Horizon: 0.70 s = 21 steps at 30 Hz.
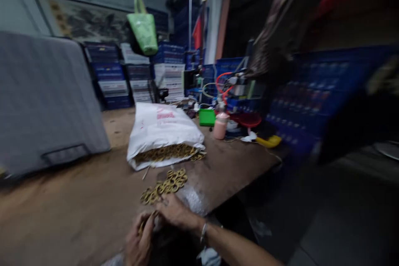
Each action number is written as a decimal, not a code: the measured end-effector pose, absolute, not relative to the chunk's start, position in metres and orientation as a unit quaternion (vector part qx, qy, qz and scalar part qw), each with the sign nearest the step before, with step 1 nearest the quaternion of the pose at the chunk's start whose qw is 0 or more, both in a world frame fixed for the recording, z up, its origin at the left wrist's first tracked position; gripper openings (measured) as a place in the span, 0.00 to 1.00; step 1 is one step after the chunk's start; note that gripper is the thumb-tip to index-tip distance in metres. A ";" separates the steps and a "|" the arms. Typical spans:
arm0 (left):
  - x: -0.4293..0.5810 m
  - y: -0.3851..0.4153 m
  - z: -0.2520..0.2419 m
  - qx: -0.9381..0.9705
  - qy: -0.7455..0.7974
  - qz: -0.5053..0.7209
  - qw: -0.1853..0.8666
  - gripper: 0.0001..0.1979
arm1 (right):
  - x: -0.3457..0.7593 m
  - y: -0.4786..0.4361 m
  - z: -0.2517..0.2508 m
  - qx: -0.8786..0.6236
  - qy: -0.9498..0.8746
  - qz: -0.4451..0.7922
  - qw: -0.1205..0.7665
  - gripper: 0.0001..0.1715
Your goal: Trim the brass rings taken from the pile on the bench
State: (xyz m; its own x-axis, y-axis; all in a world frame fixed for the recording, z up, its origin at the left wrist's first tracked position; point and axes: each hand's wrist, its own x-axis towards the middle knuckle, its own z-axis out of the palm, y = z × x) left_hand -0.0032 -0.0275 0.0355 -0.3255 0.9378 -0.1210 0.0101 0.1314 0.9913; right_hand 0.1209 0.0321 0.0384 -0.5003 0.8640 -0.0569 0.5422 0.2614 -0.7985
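Several brass-coloured rings (165, 186) lie in a loose pile on the brown table (77, 199). My right hand (174, 211), with a bracelet at its wrist, is at the near edge of this pile; its fingertips are blurred, and what they touch is unclear. Lower and to the left, my left hand (140, 237) is curled round some brass-coloured rings, close to my right hand. Behind the pile a white sack (165, 126) lies with its open mouth toward me, full of similar rings.
Clear plastic wrap (193, 199) lies by the table's near edge. Farther back are a green tray (207, 117), a pink bottle (220, 125) and a yellow-handled thing (268, 141). A large grey panel (46, 104) stands at the left, and stacked crates (109, 72) line the back.
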 end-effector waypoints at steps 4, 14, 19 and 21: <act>-0.001 -0.029 0.025 0.418 0.579 0.558 0.423 0.13 | 0.117 0.028 0.029 -0.469 -0.713 0.465 0.235 0.10; 0.000 -0.038 0.019 0.326 0.523 0.507 0.603 0.17 | 0.119 0.026 0.034 -0.473 -0.701 0.471 0.253 0.10; 0.003 -0.036 0.021 0.290 0.535 0.491 0.624 0.17 | 0.120 0.024 0.035 -0.464 -0.702 0.471 0.265 0.10; 0.004 -0.036 0.020 0.287 0.543 0.487 0.621 0.17 | 0.120 0.023 0.036 -0.465 -0.705 0.467 0.263 0.11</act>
